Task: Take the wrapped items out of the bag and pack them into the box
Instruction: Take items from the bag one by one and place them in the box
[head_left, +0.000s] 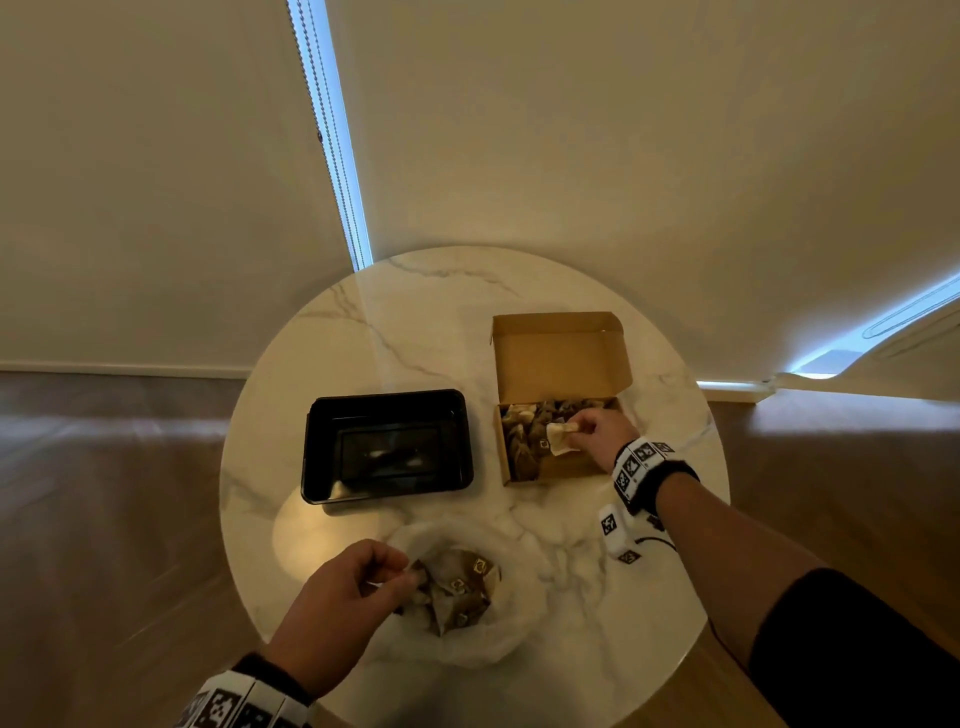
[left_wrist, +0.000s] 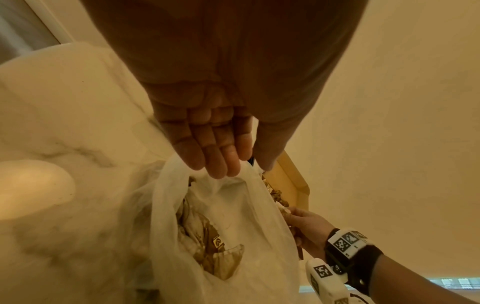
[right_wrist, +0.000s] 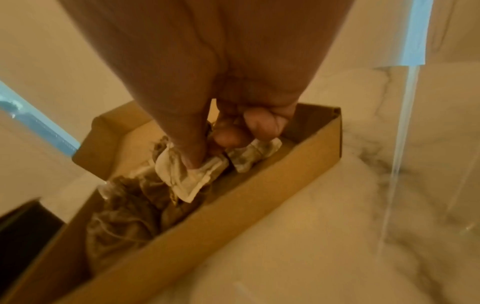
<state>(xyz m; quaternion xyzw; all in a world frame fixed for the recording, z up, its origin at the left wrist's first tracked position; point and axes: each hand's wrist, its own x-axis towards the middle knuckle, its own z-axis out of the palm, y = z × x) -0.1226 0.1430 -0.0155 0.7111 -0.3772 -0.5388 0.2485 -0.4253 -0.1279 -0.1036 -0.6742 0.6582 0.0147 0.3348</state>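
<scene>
A translucent white plastic bag (head_left: 467, 639) lies at the table's near side with several brown wrapped items (head_left: 462, 582) inside. My left hand (head_left: 400, 570) pinches the bag's rim (left_wrist: 207, 185) and holds it up, so its mouth gapes. The open cardboard box (head_left: 561, 353) stands to the right, holding several wrapped items (head_left: 524, 447). My right hand (head_left: 579, 428) is inside the box. Its thumb and fingers pinch a pale wrapped item (right_wrist: 187, 179), low among the others. Another pale item (right_wrist: 254, 156) lies just beyond the fingers.
A black plastic tray (head_left: 387, 400) stands left of the box on the round marble table (head_left: 415, 312). The table's edge curves close behind the box and in front of the bag. A wooden floor surrounds the table.
</scene>
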